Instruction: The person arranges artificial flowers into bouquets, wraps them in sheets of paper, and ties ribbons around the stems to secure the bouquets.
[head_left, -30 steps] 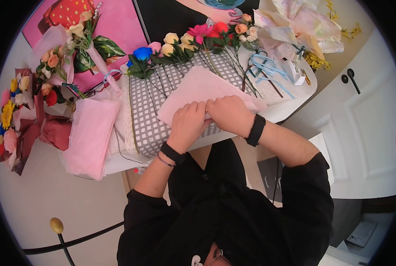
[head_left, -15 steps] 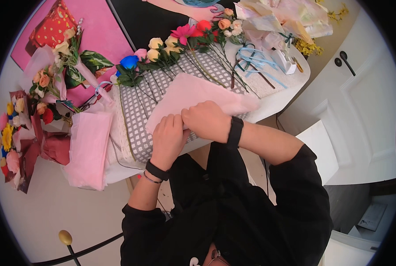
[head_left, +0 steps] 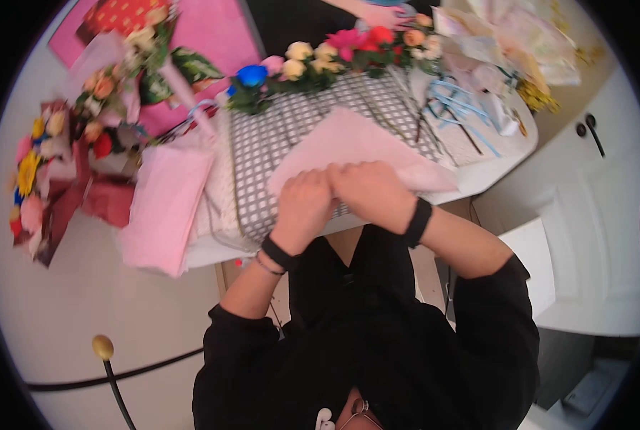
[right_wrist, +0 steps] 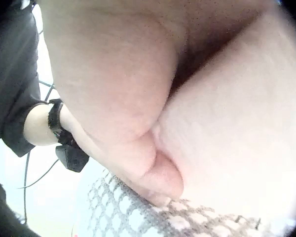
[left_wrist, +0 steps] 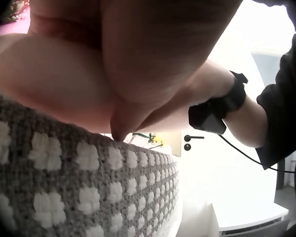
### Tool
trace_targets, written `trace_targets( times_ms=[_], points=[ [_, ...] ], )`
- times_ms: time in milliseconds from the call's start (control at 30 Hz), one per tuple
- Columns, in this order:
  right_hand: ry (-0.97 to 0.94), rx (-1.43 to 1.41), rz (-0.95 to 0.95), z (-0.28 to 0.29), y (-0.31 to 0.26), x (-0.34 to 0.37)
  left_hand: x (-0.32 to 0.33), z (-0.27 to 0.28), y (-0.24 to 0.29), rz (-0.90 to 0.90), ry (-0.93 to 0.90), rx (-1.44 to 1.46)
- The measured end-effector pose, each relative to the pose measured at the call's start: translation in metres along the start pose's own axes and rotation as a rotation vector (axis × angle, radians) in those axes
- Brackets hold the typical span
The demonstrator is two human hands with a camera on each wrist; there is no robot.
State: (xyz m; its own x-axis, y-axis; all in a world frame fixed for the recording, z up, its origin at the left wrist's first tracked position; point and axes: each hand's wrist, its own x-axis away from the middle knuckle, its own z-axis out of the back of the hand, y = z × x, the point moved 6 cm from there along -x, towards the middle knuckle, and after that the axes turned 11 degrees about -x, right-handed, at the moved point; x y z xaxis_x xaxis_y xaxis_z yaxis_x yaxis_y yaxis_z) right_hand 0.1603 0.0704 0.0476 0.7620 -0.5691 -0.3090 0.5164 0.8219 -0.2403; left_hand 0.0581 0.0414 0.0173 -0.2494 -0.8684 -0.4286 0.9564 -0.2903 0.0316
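A folded sheet of pale pink wrapping paper [head_left: 355, 140] lies on the grey-and-white checked cloth [head_left: 252, 147], one corner pointing away from the person. Side by side at its near edge, the left hand [head_left: 304, 208] and right hand [head_left: 372, 192] grip the paper, knuckles up and fingers curled over it. The two hands meet at the thumb side. Close over the woven cloth [left_wrist: 89, 197], the left wrist view shows mostly palm and thumb. In the right wrist view, the thumb [right_wrist: 165, 177] presses against the curled fingers, and the gripped edge is hidden.
Behind the paper lies a row of artificial flowers, with a blue rose [head_left: 252, 75] at its left. More folded pink paper [head_left: 166, 208] hangs over the table's left front. Wrapped bouquets [head_left: 30, 175] stand far left. Light blue ribbon [head_left: 452, 104] lies at the right, near wrapped paper [head_left: 509, 36].
The head view swings left and back, shifting the whole scene. Both hands stay together at the paper's near edge, still gripping it, with little movement relative to the table.
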Motion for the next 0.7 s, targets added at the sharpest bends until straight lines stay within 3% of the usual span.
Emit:
trace_targets(
  times_ms=[67, 200, 300, 400, 467, 600, 667, 700],
  points=[
    [-0.045, -0.065, 0.018, 0.006, 0.008, 0.0, -0.002, 0.018, 0.015, -0.011, 0.199, -0.09],
    [-0.162, -0.053, 0.006, 0.01, 0.019, -0.002, 0.003, 0.01, 0.025, -0.025, 0.249, -0.179],
    [-0.191, -0.019, -0.006, 0.006, 0.02, 0.001, 0.004, 0.003, 0.027, -0.033, 0.185, -0.214],
    [-0.098, 0.07, 0.026, 0.003, 0.016, 0.007, 0.004, -0.004, 0.024, -0.018, 0.166, -0.136],
    [0.042, 0.246, 0.119, 0.008, 0.005, 0.009, 0.002, -0.015, 0.016, 0.074, -0.091, 0.058],
    [-0.04, 0.199, 0.058, 0.003, 0.012, 0.009, -0.007, -0.011, 0.014, 0.014, -0.167, 0.042],
    [-0.224, 0.076, -0.053, -0.002, 0.025, 0.008, -0.01, 0.016, 0.022, -0.103, 0.249, -0.082],
    [-0.222, 0.08, -0.063, 0.004, 0.027, 0.006, -0.01, 0.015, 0.024, -0.112, 0.251, -0.076]
  ],
)
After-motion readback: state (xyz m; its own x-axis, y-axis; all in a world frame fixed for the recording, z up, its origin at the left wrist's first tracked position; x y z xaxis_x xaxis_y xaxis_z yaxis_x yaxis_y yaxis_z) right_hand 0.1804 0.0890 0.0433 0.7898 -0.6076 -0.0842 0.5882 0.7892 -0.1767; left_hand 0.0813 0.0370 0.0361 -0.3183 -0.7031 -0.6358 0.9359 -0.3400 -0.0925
